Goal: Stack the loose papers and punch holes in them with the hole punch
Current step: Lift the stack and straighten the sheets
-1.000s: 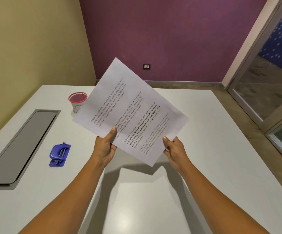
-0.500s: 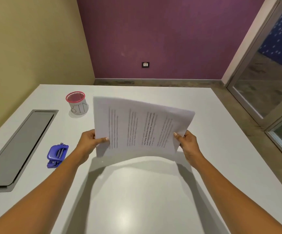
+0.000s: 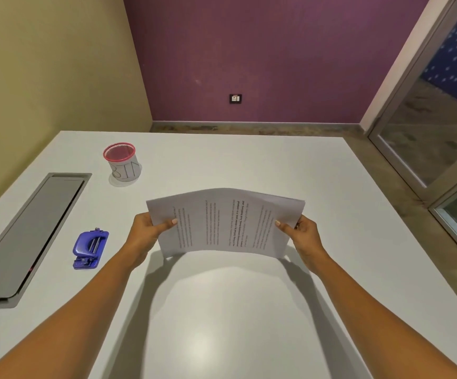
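a: where are the papers point(image 3: 226, 222)?
b: held up over the middle of the white desk point(image 3: 331, 187), bowed upward, text running sideways.
a: and the grip?
b: left hand point(image 3: 146, 233) clamped on the left edge, right hand point(image 3: 302, 235) clamped on the right edge, thumbs on top.
a: the hole punch point(image 3: 90, 249)?
b: blue, lying on the desk well left of the papers, near a grey panel point(image 3: 25, 233). a red-rimmed bin point(image 3: 122, 162) stands farther back.

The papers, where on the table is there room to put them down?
Bare table lies under the papers between both arms, and all along the right side. The left is crowded: blue hole punch, grey hatch, red-rimmed cup. Left hand and right hand grip the papers' ends.
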